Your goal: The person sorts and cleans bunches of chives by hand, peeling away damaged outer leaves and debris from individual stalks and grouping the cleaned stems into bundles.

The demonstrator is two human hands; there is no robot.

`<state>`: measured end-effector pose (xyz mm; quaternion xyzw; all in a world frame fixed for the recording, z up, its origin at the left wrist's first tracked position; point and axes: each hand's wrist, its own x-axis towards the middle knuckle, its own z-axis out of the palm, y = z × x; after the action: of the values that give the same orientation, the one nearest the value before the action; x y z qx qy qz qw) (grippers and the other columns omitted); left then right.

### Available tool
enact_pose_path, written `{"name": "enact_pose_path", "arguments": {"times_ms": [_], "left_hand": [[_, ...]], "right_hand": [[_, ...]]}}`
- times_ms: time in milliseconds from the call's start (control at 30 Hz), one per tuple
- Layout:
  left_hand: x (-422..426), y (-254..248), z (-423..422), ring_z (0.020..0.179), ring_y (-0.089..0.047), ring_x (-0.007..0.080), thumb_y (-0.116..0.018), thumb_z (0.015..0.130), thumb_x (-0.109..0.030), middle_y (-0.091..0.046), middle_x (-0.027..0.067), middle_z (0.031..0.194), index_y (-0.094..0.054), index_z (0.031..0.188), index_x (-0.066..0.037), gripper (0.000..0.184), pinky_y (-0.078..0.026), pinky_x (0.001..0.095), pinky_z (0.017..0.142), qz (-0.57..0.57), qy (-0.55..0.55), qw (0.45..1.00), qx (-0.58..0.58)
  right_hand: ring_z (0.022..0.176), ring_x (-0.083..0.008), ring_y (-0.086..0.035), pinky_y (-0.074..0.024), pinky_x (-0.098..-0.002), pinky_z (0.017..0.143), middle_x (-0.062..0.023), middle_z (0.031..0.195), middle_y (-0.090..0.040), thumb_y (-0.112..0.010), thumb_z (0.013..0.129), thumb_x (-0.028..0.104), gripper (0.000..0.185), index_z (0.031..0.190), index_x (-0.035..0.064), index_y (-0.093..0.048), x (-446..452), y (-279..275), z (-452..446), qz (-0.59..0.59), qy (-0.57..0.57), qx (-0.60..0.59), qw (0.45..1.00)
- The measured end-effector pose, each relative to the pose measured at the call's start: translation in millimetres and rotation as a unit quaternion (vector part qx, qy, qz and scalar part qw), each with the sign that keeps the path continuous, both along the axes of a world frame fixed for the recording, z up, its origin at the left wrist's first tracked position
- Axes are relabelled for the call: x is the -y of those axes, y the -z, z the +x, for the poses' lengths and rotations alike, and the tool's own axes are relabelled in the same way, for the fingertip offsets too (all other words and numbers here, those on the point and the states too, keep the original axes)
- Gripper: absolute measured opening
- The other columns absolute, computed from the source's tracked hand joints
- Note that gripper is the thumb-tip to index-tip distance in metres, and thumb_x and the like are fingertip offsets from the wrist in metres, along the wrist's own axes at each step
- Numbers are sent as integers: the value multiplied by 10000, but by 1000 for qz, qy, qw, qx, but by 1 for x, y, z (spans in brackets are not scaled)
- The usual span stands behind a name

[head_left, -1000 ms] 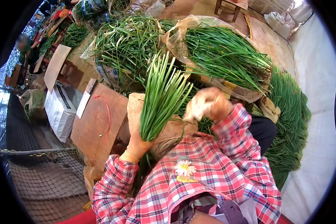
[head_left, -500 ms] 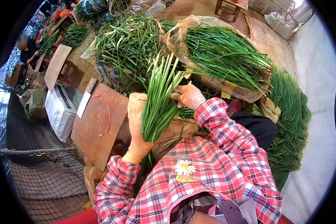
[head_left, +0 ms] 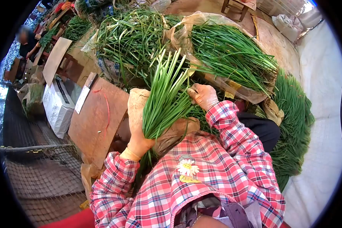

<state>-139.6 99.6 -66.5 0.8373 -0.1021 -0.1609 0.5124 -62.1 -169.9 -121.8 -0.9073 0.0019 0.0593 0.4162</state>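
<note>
A bunch of garlic chives (head_left: 164,100) stands tilted in front of me, its pale stem ends fanned out at the top. My left hand (head_left: 140,142), in a thin orange glove, is wrapped round its lower, leafy part. At the right edge of the bunch is my gloved right hand (head_left: 204,95), with its fingers curled together close to the outer leaves. Whatever those fingertips pinch is hidden. Loose green leaves hang below my left hand. A brown cloth (head_left: 176,135) lies over my lap behind the bunch.
A heap of loose chives (head_left: 135,45) and a plastic-wrapped pile (head_left: 231,53) lie ahead. More chives (head_left: 292,121) line the white sheet (head_left: 323,95) at right. To the left are a brown board (head_left: 98,121), a white box (head_left: 57,108) and netting (head_left: 45,174). A person (head_left: 26,43) sits far left.
My right hand has moved rightward, slightly away from the bunch, and its fingers have curled in. My left hand keeps its grip, and the stem ends are fanned slightly more to the right.
</note>
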Motion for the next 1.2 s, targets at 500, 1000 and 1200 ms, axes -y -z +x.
{"name": "enact_pose_path", "arguments": {"times_ms": [500, 1000, 1200], "left_hand": [[-46, -37, -19, 965, -588, 294, -621, 755, -127, -603, 194, 1017, -475, 1180, -16, 463, -450, 329, 801, 100, -54, 993, 39], [-55, -25, -22, 992, -552, 363, -635, 736, -139, -593, 218, 1009, -442, 1230, -58, 536, -461, 364, 784, 148, -57, 987, 37], [-61, -46, -25, 863, -566, 396, -607, 706, -97, -591, 204, 988, -382, 1302, -155, 640, -473, 438, 690, 278, -66, 953, 97]], "right_hand": [[779, -205, -633, -495, -313, 667, -118, 964, -632, -558, 831, 389, 377, 972, 46, -627, 53, -8, 26, -105, 27, -68, 992], [621, -131, -584, -473, -292, 560, -54, 692, -615, -597, 829, 258, 217, 836, 42, -603, 38, 22, 29, 321, 160, -34, 933], [1165, -306, -456, -375, -364, 975, -185, 1269, -459, -563, 828, 157, 654, 1390, 185, -231, 102, 22, 21, -311, -75, -295, 900]]}}
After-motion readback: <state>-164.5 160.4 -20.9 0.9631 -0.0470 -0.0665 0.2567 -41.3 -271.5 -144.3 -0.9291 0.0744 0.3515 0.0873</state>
